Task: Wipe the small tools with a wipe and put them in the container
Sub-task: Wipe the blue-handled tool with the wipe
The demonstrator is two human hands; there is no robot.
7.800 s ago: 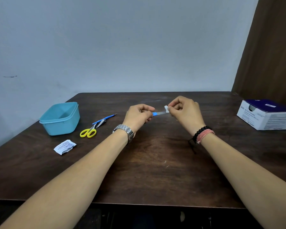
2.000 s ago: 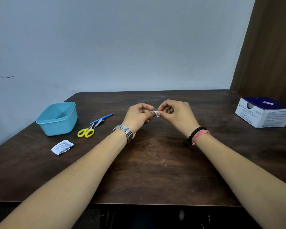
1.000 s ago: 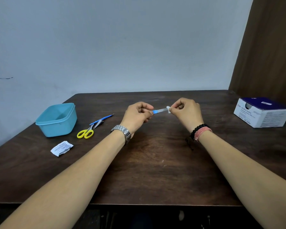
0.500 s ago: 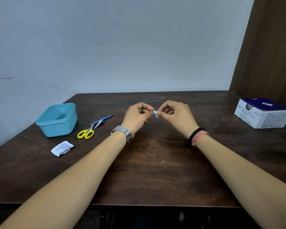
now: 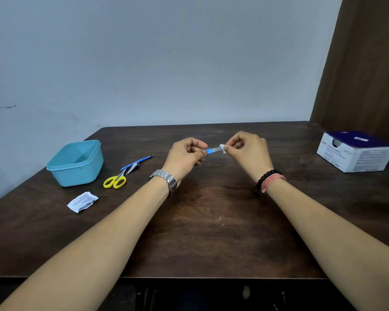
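Midway over the dark wooden table, we hold a small blue-handled metal tool in the air: our left hand pinches its blue end, while our right hand pinches a folded white wipe around the tip of the blade. Near the left edge sits the open teal container, with yellow-handled scissors, nail clippers and a blue stick-like tool just beside it, not yet put away. A torn wipe sachet lies nearer us; a box of swabs stands by the right edge. With the wipe at the very tip, we judge it could slide off the end, or the thin blade could twist out of our light left-hand pinch and drop to the table.
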